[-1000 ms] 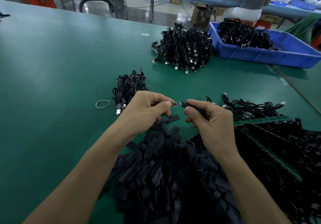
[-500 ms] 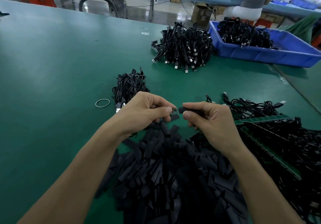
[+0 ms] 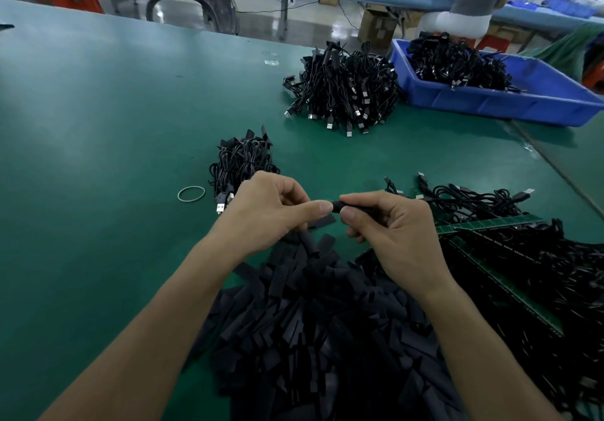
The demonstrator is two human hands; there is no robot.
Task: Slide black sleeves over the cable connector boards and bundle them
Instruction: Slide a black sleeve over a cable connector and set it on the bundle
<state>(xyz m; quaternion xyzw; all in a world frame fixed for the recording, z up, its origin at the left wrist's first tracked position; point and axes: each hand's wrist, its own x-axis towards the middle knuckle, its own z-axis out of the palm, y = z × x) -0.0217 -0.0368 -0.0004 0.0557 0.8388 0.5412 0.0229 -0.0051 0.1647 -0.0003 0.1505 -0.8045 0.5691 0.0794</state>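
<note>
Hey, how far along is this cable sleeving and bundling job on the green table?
Looks done: a big heap of bundled black cables, a smaller cable bundle, and more in the blue plastic bin. In hand: the left hand and right hand pinch one black sleeve between them; no board shows. Remaining: the pile of loose black sleeves, the tangled cables on green board strips, and a grey rubber band unused.
</note>
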